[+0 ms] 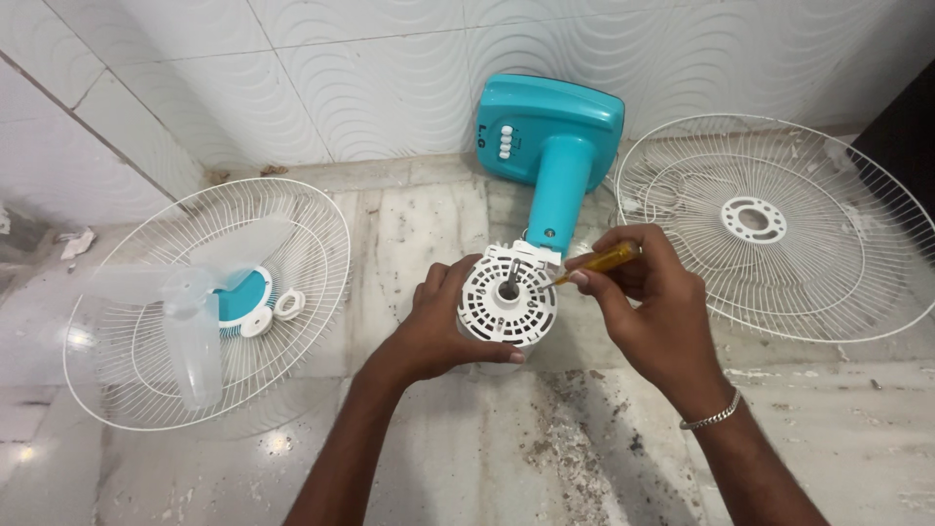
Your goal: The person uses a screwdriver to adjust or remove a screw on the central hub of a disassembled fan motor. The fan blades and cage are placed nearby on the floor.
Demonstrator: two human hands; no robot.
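A teal table fan lies on the floor with its base (548,122) against the tiled wall and its neck (559,190) pointing toward me. My left hand (438,326) grips the white round motor housing (506,297) from the left side; its shaft points up at me. My right hand (651,307) holds a yellow-handled screwdriver (599,261), with its tip at the right rim of the housing face.
A white wire fan guard (209,302) lies at the left, holding a translucent fan blade (190,326), a teal hub and two white rings (273,312). A second wire guard (779,224) leans at the right by the wall. Dirt speckles the marble floor (565,448).
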